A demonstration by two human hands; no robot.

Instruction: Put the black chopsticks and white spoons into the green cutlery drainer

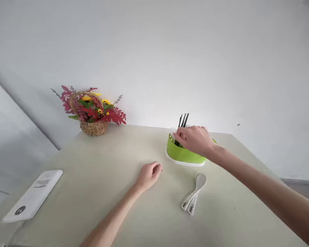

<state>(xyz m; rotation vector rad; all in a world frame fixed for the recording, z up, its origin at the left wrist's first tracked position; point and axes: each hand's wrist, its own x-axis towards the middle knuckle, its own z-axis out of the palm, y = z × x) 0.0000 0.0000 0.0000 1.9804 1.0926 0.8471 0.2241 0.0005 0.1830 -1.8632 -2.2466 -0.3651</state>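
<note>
Above green caddy, R hand prob. mid-reach, grip can't tell; L hand loosely curled over desk; next move prob. calls for clearing black sticks.

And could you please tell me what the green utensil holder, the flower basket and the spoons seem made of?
Utensil holder: probably smooth satin plastic, judging by its even green colour. Flower basket: matte wicker or an imitation; the weave shows. Spoons: perhaps matte plastic, being pale without metallic shine, though ceramic is possible.
</note>
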